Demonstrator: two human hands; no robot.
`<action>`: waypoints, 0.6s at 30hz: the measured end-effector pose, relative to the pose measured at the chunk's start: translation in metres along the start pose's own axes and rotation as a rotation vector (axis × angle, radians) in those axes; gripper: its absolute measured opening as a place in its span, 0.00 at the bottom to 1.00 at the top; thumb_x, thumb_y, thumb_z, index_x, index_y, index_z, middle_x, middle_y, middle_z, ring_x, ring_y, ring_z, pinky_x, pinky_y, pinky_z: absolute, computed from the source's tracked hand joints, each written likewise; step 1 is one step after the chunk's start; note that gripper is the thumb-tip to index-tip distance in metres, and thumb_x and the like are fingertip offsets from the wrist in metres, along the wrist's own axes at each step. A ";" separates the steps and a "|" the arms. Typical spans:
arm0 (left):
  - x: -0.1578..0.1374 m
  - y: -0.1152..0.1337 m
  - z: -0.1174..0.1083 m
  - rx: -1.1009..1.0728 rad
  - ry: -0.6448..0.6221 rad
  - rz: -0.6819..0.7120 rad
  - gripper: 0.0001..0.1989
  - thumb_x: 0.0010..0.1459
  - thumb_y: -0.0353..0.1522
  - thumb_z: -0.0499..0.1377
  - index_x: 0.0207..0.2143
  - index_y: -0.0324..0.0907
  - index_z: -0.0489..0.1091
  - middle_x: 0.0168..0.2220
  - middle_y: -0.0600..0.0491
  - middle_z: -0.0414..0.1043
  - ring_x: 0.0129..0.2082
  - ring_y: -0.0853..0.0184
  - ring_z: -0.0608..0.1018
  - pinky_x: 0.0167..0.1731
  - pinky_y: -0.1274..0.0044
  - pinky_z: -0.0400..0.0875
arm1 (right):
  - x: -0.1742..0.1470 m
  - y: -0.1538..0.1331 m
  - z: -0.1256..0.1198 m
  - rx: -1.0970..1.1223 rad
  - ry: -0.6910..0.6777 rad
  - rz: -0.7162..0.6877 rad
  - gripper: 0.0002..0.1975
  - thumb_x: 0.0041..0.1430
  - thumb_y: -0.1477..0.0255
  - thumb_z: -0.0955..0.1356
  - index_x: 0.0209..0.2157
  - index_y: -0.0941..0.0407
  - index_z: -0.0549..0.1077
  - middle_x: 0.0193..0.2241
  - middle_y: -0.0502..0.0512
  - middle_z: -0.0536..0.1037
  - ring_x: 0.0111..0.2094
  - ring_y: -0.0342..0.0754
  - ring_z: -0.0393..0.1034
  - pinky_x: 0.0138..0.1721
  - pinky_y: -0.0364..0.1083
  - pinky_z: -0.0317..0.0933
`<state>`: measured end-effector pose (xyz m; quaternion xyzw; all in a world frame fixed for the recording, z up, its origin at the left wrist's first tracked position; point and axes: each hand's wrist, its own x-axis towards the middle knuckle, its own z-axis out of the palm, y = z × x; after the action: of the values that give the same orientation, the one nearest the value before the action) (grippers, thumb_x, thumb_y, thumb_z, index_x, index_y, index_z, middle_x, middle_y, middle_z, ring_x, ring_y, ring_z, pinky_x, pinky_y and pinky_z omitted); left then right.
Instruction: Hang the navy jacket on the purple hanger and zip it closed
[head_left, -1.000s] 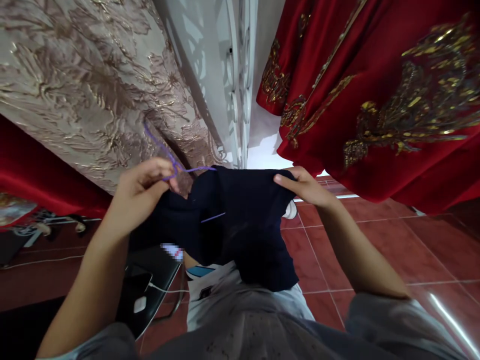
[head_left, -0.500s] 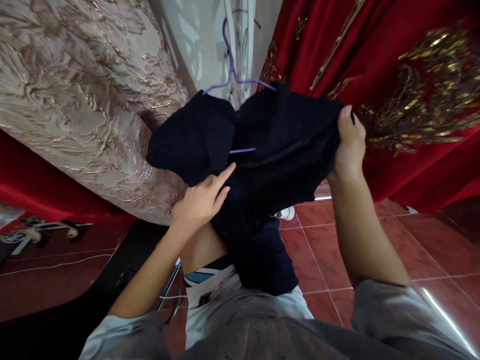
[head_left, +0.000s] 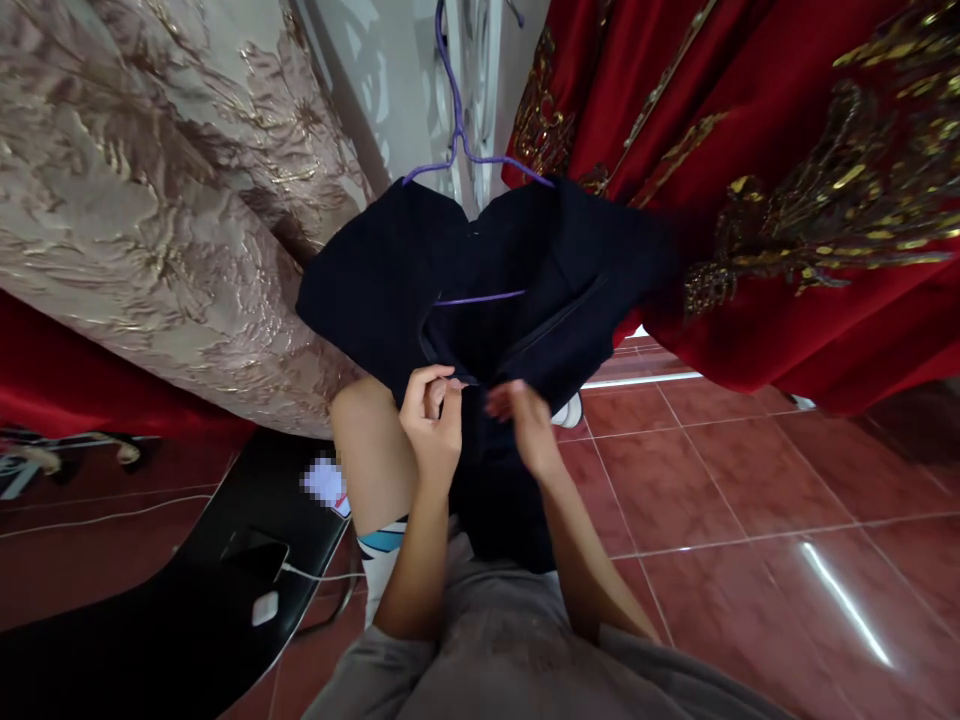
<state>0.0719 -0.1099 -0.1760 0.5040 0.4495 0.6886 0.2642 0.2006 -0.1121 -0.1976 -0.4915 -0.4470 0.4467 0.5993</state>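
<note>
One dark garment [head_left: 360, 285] spreads before me on one purple hanger [head_left: 457, 135], its front open. Of my two hands, the left hand [head_left: 431, 415] pinches the opening's edge; the right hand [head_left: 531, 425] blurs close beside it, grip unclear.

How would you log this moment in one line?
left hand: pinching dark garment at its front opening | right hand: at opening beside left, blurred, grip unclear | purple hanger: inside garment shoulders, crossbar visible through opening

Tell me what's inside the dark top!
A purple hanger: part of its bar shows through the opening. The dark top covers the hanger's outer ends, so those can't be seen.
</note>
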 end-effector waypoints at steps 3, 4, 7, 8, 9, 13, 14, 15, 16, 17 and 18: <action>-0.007 0.010 0.003 -0.044 -0.032 -0.064 0.05 0.66 0.34 0.63 0.42 0.45 0.72 0.35 0.53 0.72 0.33 0.67 0.81 0.37 0.74 0.78 | -0.005 0.015 0.023 0.062 -0.228 0.156 0.27 0.68 0.46 0.61 0.33 0.56 0.73 0.28 0.54 0.77 0.29 0.45 0.72 0.30 0.44 0.63; -0.008 0.014 0.003 -0.047 -0.031 -0.075 0.05 0.66 0.35 0.63 0.42 0.45 0.71 0.35 0.54 0.72 0.32 0.67 0.81 0.36 0.74 0.78 | -0.003 0.014 0.026 0.096 -0.174 0.142 0.27 0.67 0.46 0.63 0.32 0.56 0.72 0.28 0.54 0.77 0.29 0.45 0.71 0.31 0.44 0.63; -0.011 0.024 0.001 -0.047 -0.019 -0.075 0.04 0.65 0.33 0.63 0.42 0.46 0.70 0.32 0.55 0.70 0.27 0.70 0.76 0.34 0.75 0.78 | 0.003 0.007 0.026 0.180 -0.082 0.116 0.22 0.63 0.50 0.69 0.30 0.55 0.70 0.24 0.51 0.76 0.26 0.43 0.69 0.29 0.42 0.61; -0.012 0.026 0.000 -0.053 -0.025 -0.073 0.04 0.65 0.33 0.62 0.42 0.47 0.70 0.32 0.56 0.69 0.25 0.71 0.74 0.34 0.75 0.78 | 0.004 0.004 0.024 0.196 -0.084 0.121 0.20 0.63 0.52 0.70 0.30 0.55 0.70 0.24 0.50 0.75 0.25 0.42 0.68 0.29 0.42 0.61; -0.013 0.027 0.000 -0.064 -0.033 -0.074 0.04 0.65 0.32 0.62 0.42 0.47 0.70 0.33 0.56 0.69 0.25 0.72 0.73 0.35 0.75 0.78 | 0.004 0.003 0.021 0.205 -0.094 0.123 0.18 0.62 0.54 0.71 0.31 0.55 0.71 0.23 0.49 0.75 0.25 0.41 0.68 0.29 0.42 0.60; -0.014 0.024 0.002 -0.142 -0.047 -0.088 0.07 0.64 0.30 0.62 0.44 0.47 0.68 0.38 0.54 0.69 0.29 0.71 0.76 0.38 0.73 0.78 | 0.001 0.002 0.015 0.235 -0.136 0.118 0.17 0.62 0.55 0.71 0.40 0.55 0.72 0.25 0.48 0.76 0.25 0.41 0.67 0.28 0.41 0.60; -0.014 0.024 0.003 -0.149 -0.051 -0.088 0.08 0.64 0.30 0.62 0.44 0.47 0.68 0.38 0.53 0.70 0.31 0.69 0.77 0.39 0.72 0.79 | 0.000 0.002 0.015 0.238 -0.140 0.118 0.18 0.62 0.55 0.71 0.42 0.54 0.72 0.26 0.48 0.76 0.24 0.41 0.67 0.27 0.41 0.60; -0.014 0.023 0.003 -0.147 -0.056 -0.088 0.08 0.64 0.31 0.62 0.44 0.48 0.67 0.39 0.53 0.70 0.33 0.68 0.78 0.40 0.72 0.79 | 0.000 0.002 0.015 0.236 -0.138 0.116 0.18 0.62 0.54 0.71 0.43 0.54 0.71 0.26 0.47 0.76 0.24 0.41 0.67 0.27 0.41 0.59; -0.014 0.023 0.004 -0.143 -0.061 -0.087 0.08 0.64 0.31 0.62 0.44 0.48 0.66 0.38 0.53 0.70 0.34 0.67 0.79 0.40 0.71 0.79 | 0.000 0.002 0.015 0.230 -0.137 0.116 0.18 0.62 0.54 0.71 0.42 0.54 0.71 0.26 0.47 0.76 0.24 0.41 0.67 0.27 0.41 0.59; -0.014 0.023 0.004 -0.137 -0.066 -0.084 0.08 0.64 0.31 0.62 0.44 0.48 0.66 0.38 0.53 0.70 0.35 0.66 0.79 0.40 0.71 0.79 | 0.000 0.002 0.016 0.224 -0.135 0.118 0.18 0.63 0.53 0.71 0.41 0.54 0.71 0.26 0.47 0.75 0.24 0.41 0.67 0.26 0.42 0.59; -0.015 0.023 0.004 -0.134 -0.073 -0.082 0.08 0.65 0.31 0.62 0.44 0.48 0.65 0.37 0.53 0.70 0.35 0.66 0.79 0.40 0.70 0.80 | 0.000 0.001 0.016 0.219 -0.133 0.124 0.18 0.63 0.53 0.71 0.39 0.54 0.71 0.25 0.47 0.75 0.23 0.41 0.67 0.26 0.42 0.59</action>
<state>0.0833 -0.1308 -0.1618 0.4911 0.4130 0.6868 0.3414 0.1848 -0.1089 -0.1972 -0.4190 -0.4030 0.5608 0.5895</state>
